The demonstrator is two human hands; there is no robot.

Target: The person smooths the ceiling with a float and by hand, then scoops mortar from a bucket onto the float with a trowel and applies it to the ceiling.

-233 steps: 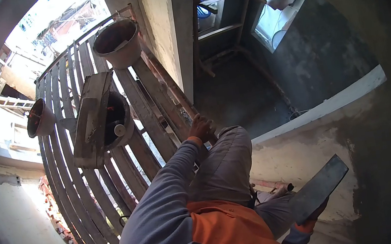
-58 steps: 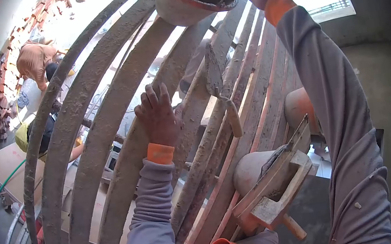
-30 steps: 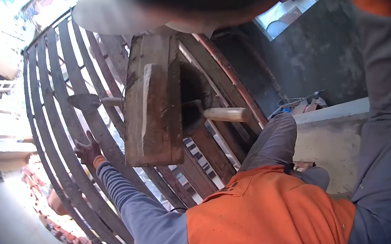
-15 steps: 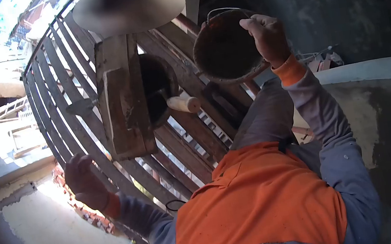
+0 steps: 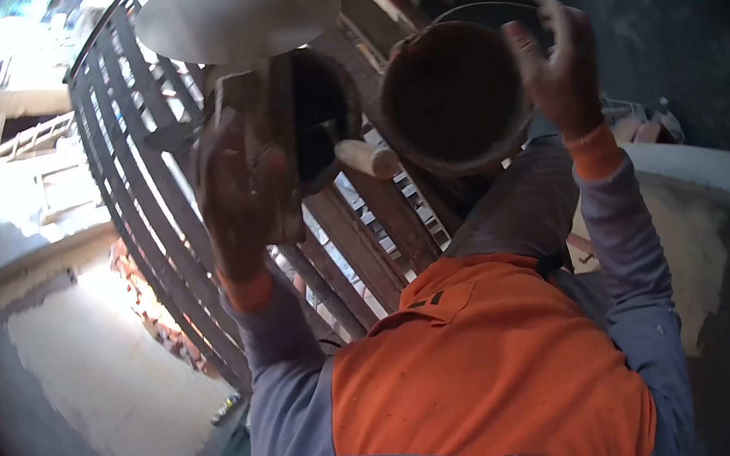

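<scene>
My left hand (image 5: 232, 195) lies over a wooden float (image 5: 275, 119), with fingers and thumb around its raised block; slight blur softens the grip. That float rests across a dark bucket (image 5: 323, 94). A round wooden tool handle (image 5: 366, 159) sticks out at the bucket's near side. A flat metal blade (image 5: 171, 138) shows at the float's left. To the right is a second bucket (image 5: 455, 94), its wire handle arching over the far rim. Beside its right rim my right hand (image 5: 565, 69) is open, fingers spread, with the fingertips close to the wire.
Both buckets stand on a slatted wooden platform (image 5: 350, 244), with gaps between its planks. A partly plastered wall surface (image 5: 98, 387) lies at lower left, next to broken brick edging (image 5: 156, 304). My knee (image 5: 511, 207) is bent just below the right bucket. A dark wall rises at right.
My left hand has moved up and right from free air onto the wooden float. My right hand has let go of the right bucket and opened its fingers. The view has shifted slightly.
</scene>
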